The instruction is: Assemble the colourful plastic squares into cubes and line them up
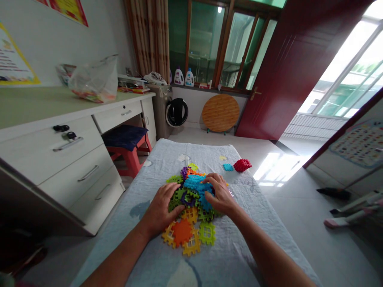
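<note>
A heap of colourful square plastic interlocking tiles with toothed edges lies on the cloth-covered table [191, 148]. My left hand [164, 202] rests at the heap's left side, thumb apart from the fingers, touching green tiles [177, 198]. At the right, my right hand [220, 194] curls its fingers and thumb around blue tiles [194, 183]; its grip is partly hidden. Nearest me lie an orange tile [182, 232], yellow tiles [191, 244] and a light green tile [207, 233]. Purple tiles [184, 172] show among the others.
A red block of joined tiles [242, 165] and a single blue tile [228, 167] lie near the table's right edge. Left stand a white desk [89, 175] and a red stool [128, 153] with a dark cushion. Behind are a washing machine [163, 113] and a round wooden tabletop [220, 113].
</note>
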A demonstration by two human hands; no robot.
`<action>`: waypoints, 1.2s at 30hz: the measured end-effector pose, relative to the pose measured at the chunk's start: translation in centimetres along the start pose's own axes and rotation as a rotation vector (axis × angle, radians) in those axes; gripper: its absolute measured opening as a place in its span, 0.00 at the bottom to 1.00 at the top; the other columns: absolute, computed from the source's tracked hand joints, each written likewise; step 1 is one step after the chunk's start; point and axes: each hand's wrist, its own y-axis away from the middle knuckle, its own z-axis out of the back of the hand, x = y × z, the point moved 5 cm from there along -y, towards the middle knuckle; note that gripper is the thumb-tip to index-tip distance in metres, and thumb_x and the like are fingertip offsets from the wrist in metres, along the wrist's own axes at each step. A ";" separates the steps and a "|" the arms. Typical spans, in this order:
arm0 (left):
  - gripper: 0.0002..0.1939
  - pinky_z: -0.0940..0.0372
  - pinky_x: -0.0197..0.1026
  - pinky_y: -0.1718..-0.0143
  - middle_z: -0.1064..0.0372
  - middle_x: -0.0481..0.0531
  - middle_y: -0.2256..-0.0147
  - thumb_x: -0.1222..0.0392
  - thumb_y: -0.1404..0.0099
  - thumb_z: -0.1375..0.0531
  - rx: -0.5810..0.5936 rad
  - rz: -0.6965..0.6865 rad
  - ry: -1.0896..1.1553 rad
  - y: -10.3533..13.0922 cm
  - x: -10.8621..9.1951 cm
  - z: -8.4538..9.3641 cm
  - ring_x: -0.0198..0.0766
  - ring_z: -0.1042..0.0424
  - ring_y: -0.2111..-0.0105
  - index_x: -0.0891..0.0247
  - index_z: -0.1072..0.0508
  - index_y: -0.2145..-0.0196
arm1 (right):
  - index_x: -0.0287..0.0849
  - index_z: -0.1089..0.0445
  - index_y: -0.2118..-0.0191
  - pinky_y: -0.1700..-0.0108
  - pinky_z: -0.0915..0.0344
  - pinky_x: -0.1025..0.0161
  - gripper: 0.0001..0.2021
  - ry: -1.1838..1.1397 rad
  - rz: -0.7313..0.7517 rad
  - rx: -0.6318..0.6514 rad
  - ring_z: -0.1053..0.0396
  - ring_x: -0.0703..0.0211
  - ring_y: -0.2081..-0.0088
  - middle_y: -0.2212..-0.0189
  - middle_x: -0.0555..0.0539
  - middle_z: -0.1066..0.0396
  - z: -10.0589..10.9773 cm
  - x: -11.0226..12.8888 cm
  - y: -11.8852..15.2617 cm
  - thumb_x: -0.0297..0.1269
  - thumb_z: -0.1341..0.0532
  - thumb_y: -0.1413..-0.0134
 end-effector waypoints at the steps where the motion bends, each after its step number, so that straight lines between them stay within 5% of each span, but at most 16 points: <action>1: 0.29 0.45 0.55 0.41 0.41 0.59 0.43 0.47 0.38 0.43 0.002 -0.003 -0.008 -0.1 -0.1 0.0 0.49 0.43 0.42 0.61 0.40 0.42 | 0.45 0.34 0.56 0.48 0.44 0.52 0.14 0.012 -0.021 -0.003 0.39 0.52 0.52 0.54 0.44 0.36 -0.2 -0.2 -0.3 0.33 0.42 0.51; 5: 0.27 0.45 0.56 0.40 0.41 0.59 0.43 0.47 0.38 0.42 0.001 -0.004 -0.020 -0.2 -0.3 0.1 0.50 0.44 0.41 0.61 0.36 0.45 | 0.44 0.37 0.48 0.49 0.44 0.51 0.22 0.094 -0.050 0.083 0.38 0.49 0.51 0.52 0.42 0.34 -2.1 0.3 -1.9 0.44 0.39 0.48; 10: 0.27 0.46 0.56 0.40 0.40 0.58 0.43 0.47 0.39 0.41 -0.003 0.001 0.043 -0.2 -0.5 0.5 0.50 0.43 0.42 0.60 0.36 0.45 | 0.44 0.35 0.53 0.52 0.41 0.55 0.17 0.095 -0.009 0.097 0.36 0.52 0.55 0.57 0.44 0.31 -3.9 1.7 -3.7 0.30 0.41 0.52; 14: 0.29 0.46 0.56 0.40 0.43 0.59 0.41 0.50 0.36 0.44 -0.052 0.047 0.177 -0.1 -0.4 1.1 0.49 0.43 0.41 0.58 0.44 0.40 | 0.44 0.36 0.53 0.57 0.39 0.61 0.17 -0.124 0.017 -0.019 0.34 0.57 0.61 0.61 0.47 0.30 -3.4 2.9 -4.1 0.26 0.44 0.51; 17: 0.32 0.45 0.55 0.41 0.45 0.60 0.40 0.52 0.36 0.44 -0.110 0.125 0.243 0.0 0.0 1.3 0.49 0.43 0.41 0.58 0.50 0.38 | 0.46 0.38 0.48 0.58 0.38 0.62 0.18 -0.276 0.028 0.007 0.33 0.60 0.63 0.61 0.49 0.30 -3.1 3.7 -3.9 0.30 0.44 0.46; 23: 0.26 0.36 0.44 0.49 0.32 0.55 0.49 0.52 0.37 0.43 -0.079 0.204 0.370 -0.3 -0.4 1.5 0.43 0.31 0.51 0.60 0.40 0.43 | 0.48 0.36 0.47 0.49 0.42 0.54 0.18 -0.195 0.196 0.216 0.36 0.55 0.53 0.56 0.47 0.30 -3.3 6.1 -2.3 0.38 0.41 0.43; 26: 0.19 0.34 0.40 0.54 0.29 0.51 0.55 0.51 0.35 0.46 -0.092 0.262 0.389 -0.2 -0.3 1.9 0.40 0.28 0.57 0.59 0.35 0.48 | 0.48 0.36 0.46 0.46 0.43 0.51 0.22 -0.107 0.256 0.222 0.38 0.52 0.50 0.51 0.45 0.33 -2.0 5.9 -1.5 0.42 0.38 0.47; 28: 0.19 0.33 0.39 0.58 0.28 0.50 0.57 0.49 0.35 0.46 -0.116 0.301 0.354 -0.1 0.1 2.1 0.39 0.28 0.60 0.59 0.34 0.50 | 0.48 0.35 0.46 0.46 0.41 0.51 0.22 -0.113 0.208 0.146 0.38 0.51 0.48 0.50 0.44 0.34 0.0 3.9 -1.3 0.41 0.38 0.47; 31: 0.20 0.32 0.39 0.63 0.28 0.48 0.62 0.47 0.35 0.48 -0.126 0.359 0.260 0.1 1.0 2.1 0.38 0.28 0.67 0.59 0.34 0.49 | 0.47 0.33 0.50 0.47 0.39 0.51 0.17 -0.083 0.032 -0.131 0.36 0.49 0.50 0.53 0.43 0.33 4.5 -2.3 -1.4 0.38 0.40 0.47; 34: 0.20 0.33 0.42 0.58 0.29 0.50 0.61 0.47 0.35 0.48 -0.158 0.321 0.181 -0.1 1.5 1.9 0.40 0.28 0.62 0.59 0.34 0.50 | 0.39 0.34 0.50 0.48 0.41 0.50 0.23 0.061 -0.335 -0.579 0.38 0.46 0.50 0.53 0.38 0.34 9.7 -10.8 -0.6 0.44 0.40 0.51; 36: 0.20 0.35 0.45 0.52 0.31 0.53 0.55 0.47 0.35 0.48 -0.192 0.248 0.146 -0.2 1.4 1.7 0.43 0.31 0.56 0.59 0.34 0.49 | 0.35 0.37 0.47 0.50 0.40 0.53 0.29 0.064 -0.590 -0.688 0.37 0.47 0.51 0.51 0.36 0.34 11.6 -16.1 -0.1 0.48 0.42 0.53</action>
